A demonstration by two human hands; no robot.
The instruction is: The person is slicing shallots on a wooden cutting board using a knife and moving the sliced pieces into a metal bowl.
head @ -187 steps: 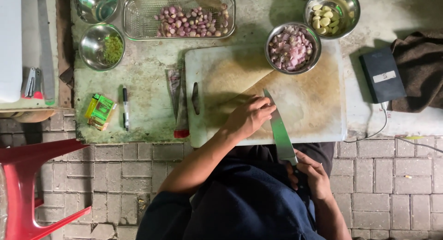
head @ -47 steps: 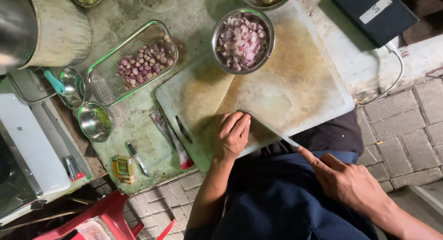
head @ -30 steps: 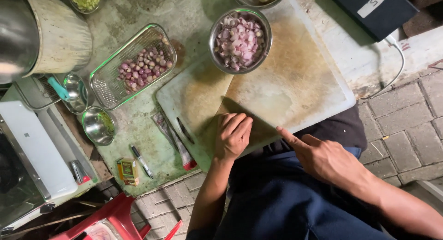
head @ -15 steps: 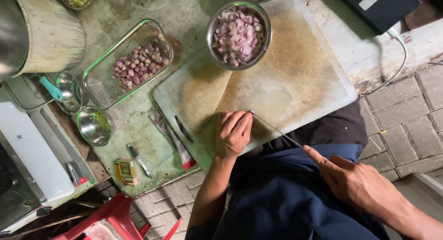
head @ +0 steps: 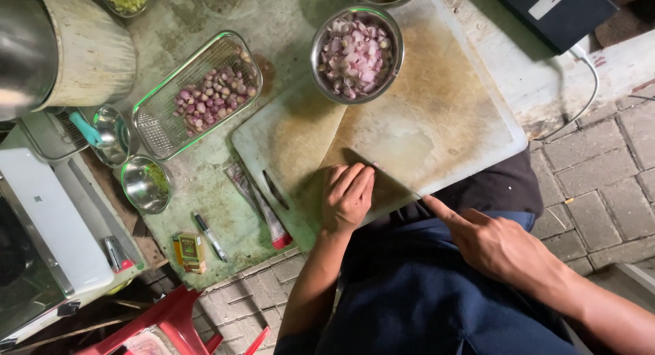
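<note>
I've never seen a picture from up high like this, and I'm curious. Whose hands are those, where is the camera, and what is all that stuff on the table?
The camera sits on a person's head and looks straight down, so you see their own two hands and dark blue clothes. There is no machine here.

The left hand is curled, fingers pressed down on a big white cutting board, holding something small that its fingers hide. The right hand grips a knife, index finger stretched along the top. The thin blade reaches the left fingers.

On the board stands a metal bowl of pink chopped pieces. To the left, a glass dish holds small whole purple bulbs, likely shallots. Nearby are a small metal bowl, a pen, a small yellow box and a second knife beside the board.
</note>
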